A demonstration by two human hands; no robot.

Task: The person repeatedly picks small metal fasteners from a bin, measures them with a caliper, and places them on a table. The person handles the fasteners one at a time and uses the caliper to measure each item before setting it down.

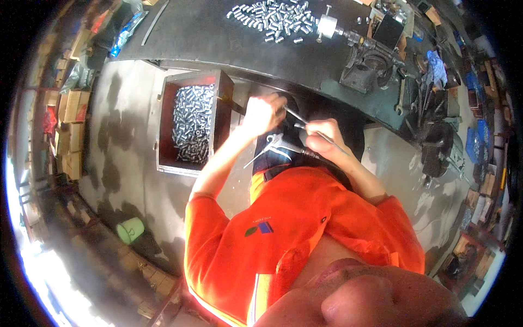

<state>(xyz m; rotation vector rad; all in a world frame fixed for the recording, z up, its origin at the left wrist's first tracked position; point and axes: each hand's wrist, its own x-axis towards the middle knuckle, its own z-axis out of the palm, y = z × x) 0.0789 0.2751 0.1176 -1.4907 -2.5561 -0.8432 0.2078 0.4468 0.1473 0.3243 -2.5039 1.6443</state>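
Note:
My right hand (325,136) is closed round a slim metal rod (298,115), which slants up and left over my lap. At the rod's far tip my left hand (264,113) is pinched shut. Whatever it grips is hidden by the fingers or too small to make out. Below the hands, a silvery air blow gun (283,144) with a thin nozzle lies across my lap. To the left stands a wooden box (223,106) partly filled with small metal sleeves (193,122).
A dark workbench (218,43) runs in front of me, bearing a loose pile of metal sleeves (280,19). At its right are a vise (362,73), a white block (327,26) with a cross handle, a spanner (401,98) and a blue rag (436,68). A green bucket (131,230) sits on the floor.

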